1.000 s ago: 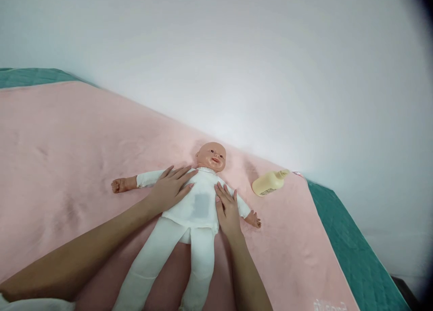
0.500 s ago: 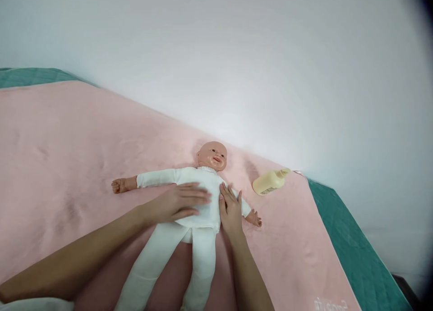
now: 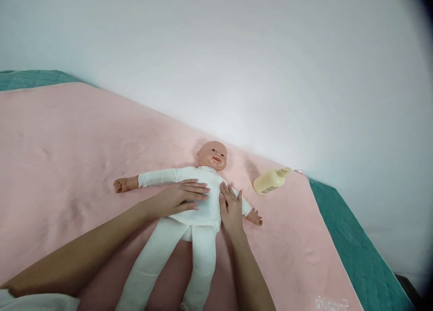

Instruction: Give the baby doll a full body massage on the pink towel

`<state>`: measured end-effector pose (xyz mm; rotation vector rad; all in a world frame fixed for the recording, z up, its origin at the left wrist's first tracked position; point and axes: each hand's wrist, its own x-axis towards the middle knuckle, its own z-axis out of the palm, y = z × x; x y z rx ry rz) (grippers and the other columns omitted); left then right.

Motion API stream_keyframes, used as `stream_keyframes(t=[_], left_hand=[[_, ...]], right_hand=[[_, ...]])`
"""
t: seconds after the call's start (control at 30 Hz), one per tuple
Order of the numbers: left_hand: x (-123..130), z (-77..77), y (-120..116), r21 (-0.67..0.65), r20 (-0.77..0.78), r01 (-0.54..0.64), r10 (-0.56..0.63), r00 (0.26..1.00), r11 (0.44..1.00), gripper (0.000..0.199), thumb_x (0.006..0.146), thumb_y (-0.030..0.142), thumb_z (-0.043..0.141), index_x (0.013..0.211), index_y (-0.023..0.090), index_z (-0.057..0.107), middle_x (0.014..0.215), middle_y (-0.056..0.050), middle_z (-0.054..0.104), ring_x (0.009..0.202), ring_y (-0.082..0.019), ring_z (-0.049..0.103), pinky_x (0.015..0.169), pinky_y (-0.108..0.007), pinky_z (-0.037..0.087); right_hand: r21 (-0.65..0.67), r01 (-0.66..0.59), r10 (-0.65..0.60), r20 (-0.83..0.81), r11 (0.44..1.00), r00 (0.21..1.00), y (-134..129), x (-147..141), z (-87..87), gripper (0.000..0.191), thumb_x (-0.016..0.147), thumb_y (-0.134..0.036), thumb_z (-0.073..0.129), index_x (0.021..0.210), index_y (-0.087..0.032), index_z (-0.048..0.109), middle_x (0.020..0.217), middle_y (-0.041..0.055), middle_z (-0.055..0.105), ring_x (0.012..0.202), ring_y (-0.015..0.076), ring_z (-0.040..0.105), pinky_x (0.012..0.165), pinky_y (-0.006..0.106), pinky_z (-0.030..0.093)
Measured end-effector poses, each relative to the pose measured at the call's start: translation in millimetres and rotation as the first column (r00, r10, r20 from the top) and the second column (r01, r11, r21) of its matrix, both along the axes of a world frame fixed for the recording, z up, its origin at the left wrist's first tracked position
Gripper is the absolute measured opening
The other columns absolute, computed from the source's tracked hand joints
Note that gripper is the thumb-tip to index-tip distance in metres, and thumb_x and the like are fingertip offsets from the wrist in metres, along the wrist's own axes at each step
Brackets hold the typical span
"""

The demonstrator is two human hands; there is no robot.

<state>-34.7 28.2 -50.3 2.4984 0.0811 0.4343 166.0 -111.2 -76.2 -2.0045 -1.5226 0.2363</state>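
Note:
A baby doll (image 3: 203, 216) in white clothes lies on its back, arms spread, its bald head (image 3: 212, 155) toward the wall. My left hand (image 3: 182, 197) rests flat across the doll's chest and belly, fingers stretched out and a little apart. Against the doll's other side, near its armpit, lies my right hand (image 3: 232, 207), fingers extended and palm down. Neither hand grips anything. Beyond the doll's outstretched small hand (image 3: 254, 217), a pale yellow pump bottle (image 3: 269, 182) stands on the pink blanket.
The pink blanket (image 3: 67, 130) covers a green quilted layer (image 3: 358, 239), which shows at the right and far left. A white wall (image 3: 216, 54) rises behind the blanket's far edge. A dark object (image 3: 407, 288) shows at the lower right.
My left hand has shifted slightly up on the doll's shirt. My right hand stays in about the same place against the doll's side.

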Motion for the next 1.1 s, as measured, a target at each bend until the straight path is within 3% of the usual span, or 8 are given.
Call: stream_keyframes(t=[0.3, 0.5, 0.6, 0.73, 0.9, 1.0, 1.1], left_hand=[[1.8, -13.3, -0.9, 0.155, 0.03, -0.291, 0.29, 0.956, 0.944, 0.044, 0.101, 0.044, 0.038, 0.14, 0.031, 0.051, 0.148, 0.002, 0.048, 0.143, -0.017, 0.037, 0.123, -0.041, 0.019], [3.7, -19.8, 1.0, 0.221, 0.018, -0.542, 0.552, 0.834, 0.811, 0.049, 0.101, 0.042, 0.03, 0.144, 0.025, 0.047, 0.151, -0.002, 0.045, 0.142, -0.022, 0.039, 0.12, -0.047, 0.023], [4.4, -20.0, 0.9, 0.242, 0.009, -0.602, 0.619, 0.786, 0.761, 0.05, 0.101, 0.038, 0.027, 0.144, 0.023, 0.048, 0.148, -0.003, 0.048, 0.139, -0.023, 0.043, 0.12, -0.048, 0.023], [4.5, -20.0, 0.1, 0.245, 0.011, -0.629, 0.647, 0.763, 0.738, 0.051, 0.1, 0.034, 0.024, 0.143, 0.022, 0.049, 0.146, -0.004, 0.05, 0.137, -0.022, 0.046, 0.12, -0.047, 0.024], [4.0, -19.9, 0.3, 0.221, 0.019, -0.623, 0.636, 0.772, 0.75, 0.05, 0.1, 0.034, 0.025, 0.141, 0.021, 0.051, 0.147, -0.006, 0.05, 0.136, -0.023, 0.047, 0.119, -0.048, 0.025], [3.7, -19.2, 0.2, 0.189, 0.031, -0.625, 0.631, 0.775, 0.758, 0.05, 0.099, 0.034, 0.027, 0.14, 0.021, 0.052, 0.145, -0.007, 0.052, 0.134, -0.024, 0.049, 0.118, -0.05, 0.026], [3.5, -18.6, -0.1, 0.191, 0.026, -0.622, 0.63, 0.776, 0.759, 0.05, 0.099, 0.033, 0.026, 0.14, 0.021, 0.052, 0.145, -0.007, 0.052, 0.134, -0.024, 0.049, 0.118, -0.05, 0.027]], right_hand=[[0.014, 0.007, -0.006, -0.012, 1.0, 1.0, -0.2, -0.4, -0.4, 0.047, 0.101, -0.034, 0.031, 0.14, -0.019, 0.05, 0.146, 0.0064, 0.05, 0.144, 0.0251, 0.037, 0.122, 0.058, 0.005], [0.006, 0.017, -0.016, -0.015, 1.0, 1.0, 0.2, -1.0, -0.1, 0.046, 0.1, -0.033, 0.032, 0.14, -0.018, 0.051, 0.146, 0.007, 0.05, 0.143, 0.0242, 0.037, 0.122, 0.058, 0.005], [0.013, 0.021, -0.02, -0.026, 1.0, 0.999, -0.2, -1.2, -0.1, 0.046, 0.101, -0.034, 0.032, 0.14, -0.02, 0.051, 0.146, 0.0072, 0.049, 0.144, 0.025, 0.037, 0.121, 0.06, 0.004], [0.073, -0.001, 0.007, -0.082, 0.997, 0.997, -2.3, -3.0, 2.1, 0.047, 0.101, -0.038, 0.033, 0.142, -0.021, 0.049, 0.149, 0.0071, 0.046, 0.144, 0.0245, 0.035, 0.122, 0.061, 0.005], [0.234, -0.248, 0.279, -0.11, 0.94, 0.954, -11.5, -10.3, 12.8, 0.047, 0.101, -0.042, 0.034, 0.139, -0.023, 0.053, 0.146, 0.0039, 0.051, 0.14, 0.0188, 0.043, 0.122, 0.046, 0.028], [0.139, -0.442, 0.448, -0.013, 0.886, 0.894, -18.5, -16.5, 21.9, 0.054, 0.1, -0.053, 0.024, 0.126, -0.028, 0.065, 0.132, 0.0005, 0.063, 0.135, 0.0184, 0.05, 0.12, 0.042, 0.034], [-0.007, -0.539, 0.539, 0.023, 0.842, 0.842, -21.3, -22.0, 28.7, 0.073, 0.095, -0.066, 0.009, 0.115, -0.031, 0.071, 0.119, 0.0001, 0.071, 0.133, 0.0183, 0.052, 0.12, 0.04, 0.032]])
